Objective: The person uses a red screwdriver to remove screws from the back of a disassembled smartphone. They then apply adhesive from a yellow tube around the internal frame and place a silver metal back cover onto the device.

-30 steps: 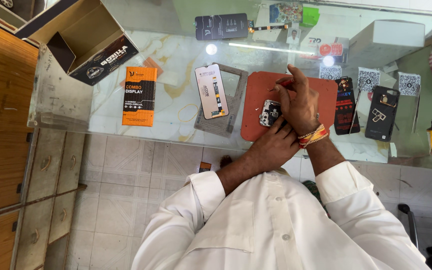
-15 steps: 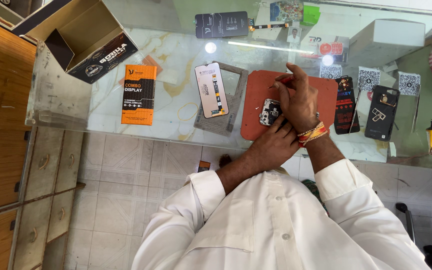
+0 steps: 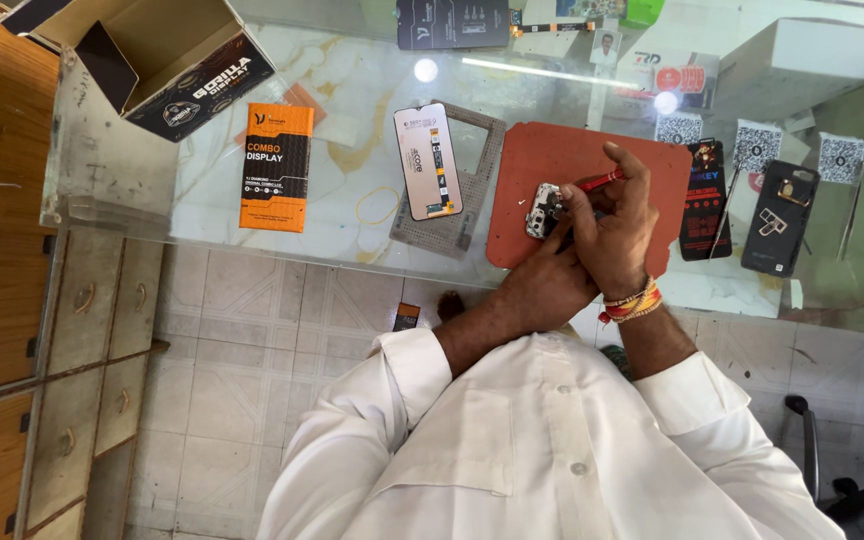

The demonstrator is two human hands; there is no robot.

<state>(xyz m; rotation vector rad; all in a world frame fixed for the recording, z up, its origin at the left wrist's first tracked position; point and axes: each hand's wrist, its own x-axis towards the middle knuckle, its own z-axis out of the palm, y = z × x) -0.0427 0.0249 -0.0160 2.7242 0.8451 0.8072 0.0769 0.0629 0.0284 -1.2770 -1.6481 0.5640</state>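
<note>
Red-handled screwdriver point(image 3: 600, 181) is pinched in the right hand point(image 3: 617, 225); its tip is on the small phone part point(image 3: 542, 210); the left hand point(image 3: 550, 280) steadies it from below, grip hidden; this looks like screw work; next needs slow turning.

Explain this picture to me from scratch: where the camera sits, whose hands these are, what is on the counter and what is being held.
There is no machine here. The picture comes from a camera worn on a person's head, looking straight down, so you see their white shirt and both arms from above.

The right hand, with bands at the wrist, has a red-handled tool in its grip. The left hand sits under it, steadying a small phone part; I cannot tell how firmly it is held.

That part lies on a red mat on a glass counter. To the left are a phone screen on a grey mat, an orange box and an open cardboard box. To the right lie two dark phone covers.
</note>
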